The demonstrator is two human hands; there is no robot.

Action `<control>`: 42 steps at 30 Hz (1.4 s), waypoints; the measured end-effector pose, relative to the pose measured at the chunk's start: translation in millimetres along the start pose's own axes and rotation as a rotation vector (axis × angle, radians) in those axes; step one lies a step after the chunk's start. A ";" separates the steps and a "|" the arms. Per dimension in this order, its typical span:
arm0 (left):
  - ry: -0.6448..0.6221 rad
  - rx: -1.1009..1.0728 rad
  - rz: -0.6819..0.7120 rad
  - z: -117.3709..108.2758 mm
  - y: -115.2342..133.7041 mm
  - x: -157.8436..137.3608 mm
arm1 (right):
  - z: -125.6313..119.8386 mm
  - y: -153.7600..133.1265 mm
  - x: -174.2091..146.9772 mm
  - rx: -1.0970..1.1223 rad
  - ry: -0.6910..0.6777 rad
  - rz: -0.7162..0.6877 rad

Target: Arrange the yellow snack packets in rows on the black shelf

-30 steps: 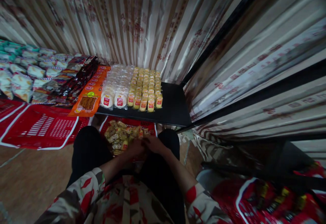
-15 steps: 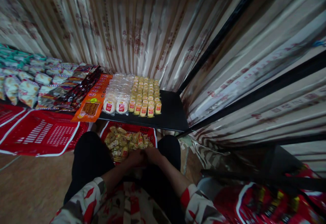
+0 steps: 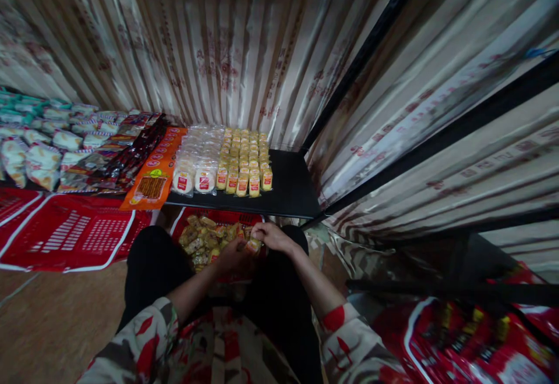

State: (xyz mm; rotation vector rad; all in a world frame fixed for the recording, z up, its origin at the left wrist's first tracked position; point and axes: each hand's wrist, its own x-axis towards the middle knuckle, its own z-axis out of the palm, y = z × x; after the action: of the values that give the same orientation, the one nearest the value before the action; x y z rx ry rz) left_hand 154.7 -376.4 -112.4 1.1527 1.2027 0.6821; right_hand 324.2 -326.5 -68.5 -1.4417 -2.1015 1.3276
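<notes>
Between my knees stands a red basket [image 3: 264, 220] with many small yellow wrapped snack cakes [image 3: 198, 243] lying loose in it. My left hand [image 3: 232, 255] is closed over the basket's near right part, with a wrapped snack cake [image 3: 253, 245] at its fingers. From the right, my right hand [image 3: 273, 236] pinches the same cake near its top, so it sits between both hands. Shade hides part of the left fingers. On the black shelf [image 3: 290, 183] ahead, similar yellow cakes [image 3: 242, 185] stand in tidy rows, beside rows of round white packaged crackers [image 3: 204, 180].
Left along the shelf lie an orange snack bag [image 3: 151, 186], dark red packets [image 3: 131, 157] and white packets [image 3: 42, 166]. More red baskets [image 3: 87, 230] sit below them. Black frame bars [image 3: 379, 183] and a patterned curtain [image 3: 244, 52] close off the right and back. Red bags [image 3: 467, 343] fill the lower right.
My hands were close together low over the basket. Now the right hand has risen and moved slightly right, and a wrapped cake shows between the hands. The view has shifted slightly.
</notes>
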 end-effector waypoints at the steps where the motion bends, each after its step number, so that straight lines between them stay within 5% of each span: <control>1: -0.003 -0.028 -0.008 -0.4 4.3 1.3 | -1.1 1.0 0.1 0.071 0.028 0.003; 9: 0.152 -0.135 -0.023 6.2 23.0 20.3 | 2.6 5.2 -6.2 0.585 0.300 0.136; 15: 0.214 -0.153 0.022 21.5 44.8 34.8 | 6.0 14.3 -11.2 0.654 0.340 0.092; 19: 0.222 -0.076 0.109 33.7 70.5 43.4 | -8.8 14.8 -11.7 0.605 0.475 0.024; 25: 0.403 0.264 0.333 48.6 100.2 48.4 | -53.0 16.3 0.5 0.410 0.623 -0.025; 30: 0.339 0.342 0.361 58.3 108.8 55.9 | -77.8 27.3 25.6 0.158 0.709 -0.016; 42: 0.360 0.412 0.366 50.6 100.2 78.8 | -81.8 23.6 61.4 -0.054 0.739 -0.019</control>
State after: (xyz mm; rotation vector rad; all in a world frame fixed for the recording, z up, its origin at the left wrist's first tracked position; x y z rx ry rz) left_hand 240.1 -289.7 -49.2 1.6700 1.4964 0.9767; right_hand 362.6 -229.2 -58.7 -1.6000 -1.6466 0.5797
